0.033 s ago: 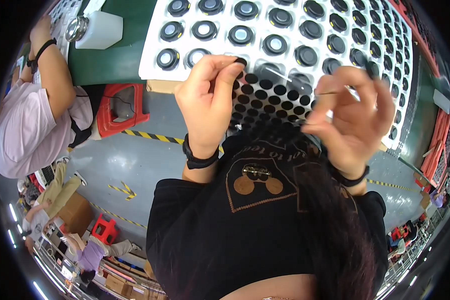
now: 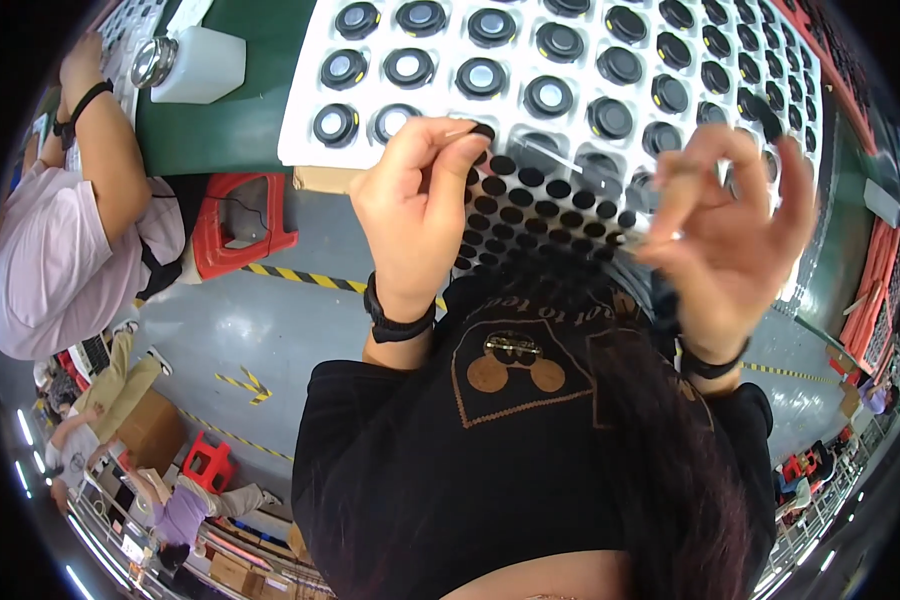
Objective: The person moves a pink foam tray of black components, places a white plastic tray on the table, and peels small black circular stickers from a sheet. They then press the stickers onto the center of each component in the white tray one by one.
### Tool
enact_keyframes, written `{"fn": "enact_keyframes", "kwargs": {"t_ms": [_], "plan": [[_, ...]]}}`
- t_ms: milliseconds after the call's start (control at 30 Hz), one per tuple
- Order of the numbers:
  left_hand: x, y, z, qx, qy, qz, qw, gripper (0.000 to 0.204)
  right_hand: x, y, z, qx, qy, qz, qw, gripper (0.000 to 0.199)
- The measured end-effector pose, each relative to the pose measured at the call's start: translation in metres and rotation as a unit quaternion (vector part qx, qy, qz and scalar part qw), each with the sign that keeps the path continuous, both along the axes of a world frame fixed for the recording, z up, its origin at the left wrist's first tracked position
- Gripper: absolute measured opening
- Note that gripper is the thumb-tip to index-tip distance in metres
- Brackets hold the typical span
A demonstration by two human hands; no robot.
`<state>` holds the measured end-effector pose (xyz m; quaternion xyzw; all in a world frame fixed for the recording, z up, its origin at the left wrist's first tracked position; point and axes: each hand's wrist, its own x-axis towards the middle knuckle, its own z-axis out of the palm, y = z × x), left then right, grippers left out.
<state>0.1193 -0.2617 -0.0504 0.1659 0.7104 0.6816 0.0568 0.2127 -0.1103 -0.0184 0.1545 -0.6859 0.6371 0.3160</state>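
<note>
My left hand [image 2: 417, 190] is closed in a pinch at the upper left corner of a thin sheet of black round stickers [image 2: 510, 213]. One black disc [image 2: 482, 131] shows at its fingertips; whether it is part of the sheet or loose, I cannot tell. A see-through strip of the sheet carries a line of glare. My right hand [image 2: 722, 225], smeared by motion, is beside the sheet's right edge, thumb and forefinger turned toward it. What it holds, if anything, is unclear. Beyond both hands lies a white tray [image 2: 300, 140] with rows of round black parts [image 2: 549, 95].
A white bottle with a metal top [image 2: 198, 63] stands on the green table [image 2: 230, 130] at the left. A co-worker in a pale shirt [image 2: 70, 245] sits close by, near a red stool [image 2: 242, 225]. Below the tray's front edge is a cardboard box [image 2: 322, 180].
My right hand has shifted slightly right, away from the sheet's edge. The sheet has tilted a little, its black dots showing more plainly. My left hand keeps its pinch, almost unmoved.
</note>
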Motion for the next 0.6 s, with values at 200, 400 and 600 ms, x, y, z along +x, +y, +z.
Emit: {"fn": "enact_keyframes", "kwargs": {"t_ms": [200, 400, 600], "plan": [[-0.007, -0.007, -0.001, -0.052, 0.024, -0.055, 0.997, 0.002, -0.030, 0.044, 0.064, 0.011, -0.249, -0.023, 0.968, 0.051], [-0.007, -0.009, -0.004, -0.048, 0.002, -0.063, 0.997, 0.003, -0.084, 0.054, 0.055, 0.050, -0.425, 0.097, 0.899, 0.064], [-0.010, -0.012, 0.001, -0.045, -0.027, -0.071, 0.996, 0.003, -0.115, 0.060, 0.030, 0.062, -0.478, 0.133, 0.866, 0.065]]}}
